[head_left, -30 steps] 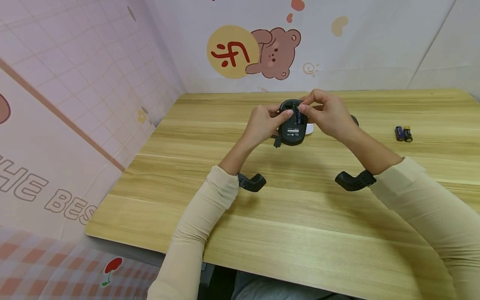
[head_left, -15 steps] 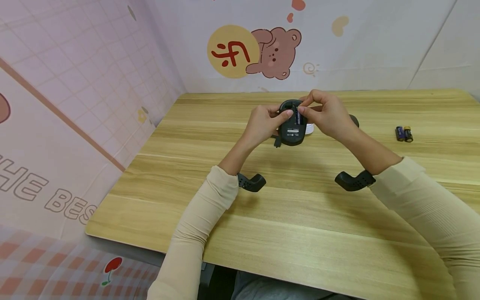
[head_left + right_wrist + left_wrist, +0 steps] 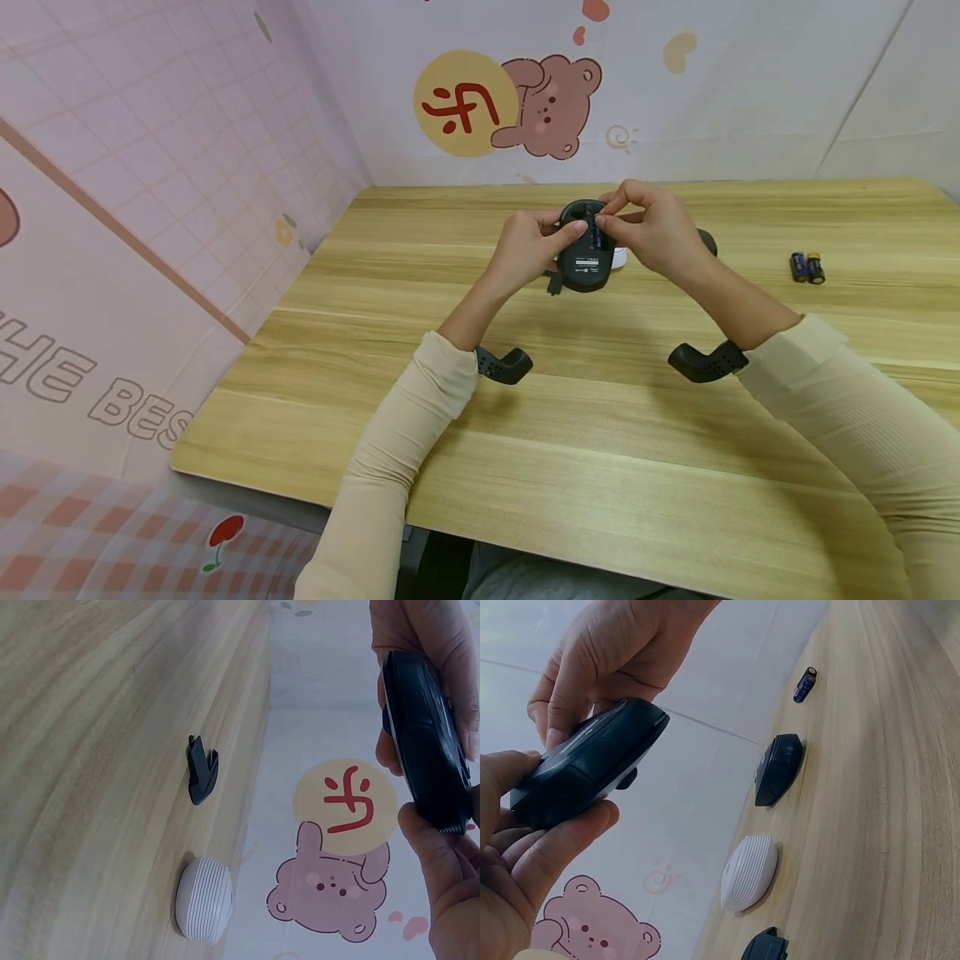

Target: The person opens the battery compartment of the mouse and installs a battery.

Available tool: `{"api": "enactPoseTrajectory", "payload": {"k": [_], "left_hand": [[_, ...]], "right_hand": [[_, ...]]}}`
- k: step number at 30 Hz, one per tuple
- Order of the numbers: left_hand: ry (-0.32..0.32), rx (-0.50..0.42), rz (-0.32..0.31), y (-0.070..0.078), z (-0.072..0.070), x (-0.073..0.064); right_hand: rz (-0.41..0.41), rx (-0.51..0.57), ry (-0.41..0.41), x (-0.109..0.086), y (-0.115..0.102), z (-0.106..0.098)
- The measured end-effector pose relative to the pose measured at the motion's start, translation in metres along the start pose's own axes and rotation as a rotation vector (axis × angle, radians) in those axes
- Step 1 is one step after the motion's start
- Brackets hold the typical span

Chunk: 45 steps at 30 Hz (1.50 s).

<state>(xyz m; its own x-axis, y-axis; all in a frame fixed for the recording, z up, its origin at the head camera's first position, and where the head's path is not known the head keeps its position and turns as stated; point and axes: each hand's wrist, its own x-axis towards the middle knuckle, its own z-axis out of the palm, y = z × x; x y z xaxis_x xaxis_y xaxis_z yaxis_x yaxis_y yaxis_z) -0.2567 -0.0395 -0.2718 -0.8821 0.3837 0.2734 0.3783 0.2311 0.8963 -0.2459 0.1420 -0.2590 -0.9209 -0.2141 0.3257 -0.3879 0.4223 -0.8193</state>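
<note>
Black rounded plastic mouse (image 3: pixel 587 268) is in the air over the back half of the wood-grain table (image 3: pixel 450 283), bay facing up. Left hand (image 3: pixel 531 246) grips its side, thumb on the underside. Right hand (image 3: pixel 656 229) pinches its upper end, thumb tip by the dark-blue cylindrical battery (image 3: pixel 597 237) in the bay; can't tell if it grips the battery too. Reads as battery work: seating or prying, unclear. Next calls for a steady mouse and fingertip force at the battery end. Black plastic cover (image 3: pixel 555 284) lies off, nearer the back edge than the front.
</note>
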Motion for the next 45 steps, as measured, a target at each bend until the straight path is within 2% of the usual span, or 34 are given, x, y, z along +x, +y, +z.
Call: {"api": "enactPoseTrajectory", "payload": {"k": [10, 18, 22, 29, 33, 39, 45], "left_hand": [[-0.026, -0.004, 0.01, -0.004, -0.001, 0.0], [-0.047, -0.032, -0.033, -0.007, -0.005, -0.001], [-0.038, -0.027, -0.059, -0.008, -0.008, -0.001], [-0.011, -0.008, -0.064, -0.014, -0.016, -0.001], [0.017, -0.018, -0.113, -0.024, -0.025, 0.0], [0.074, -0.007, -0.199, -0.043, -0.047, 0.001], [0.124, 0.044, -0.278, -0.06, -0.064, -0.001]], "right_hand": [[-0.028, -0.004, 0.027, -0.002, 0.003, 0.003], [-0.043, -0.084, 0.011, -0.002, 0.007, 0.005], [-0.021, -0.087, -0.004, -0.002, 0.007, 0.002], [0.03, -0.016, 0.006, -0.003, 0.008, -0.004], [0.033, 0.006, 0.009, -0.005, 0.01, -0.007], [0.036, 0.009, 0.012, -0.007, 0.015, -0.009], [0.051, 0.03, 0.018, -0.009, 0.017, -0.01]]}}
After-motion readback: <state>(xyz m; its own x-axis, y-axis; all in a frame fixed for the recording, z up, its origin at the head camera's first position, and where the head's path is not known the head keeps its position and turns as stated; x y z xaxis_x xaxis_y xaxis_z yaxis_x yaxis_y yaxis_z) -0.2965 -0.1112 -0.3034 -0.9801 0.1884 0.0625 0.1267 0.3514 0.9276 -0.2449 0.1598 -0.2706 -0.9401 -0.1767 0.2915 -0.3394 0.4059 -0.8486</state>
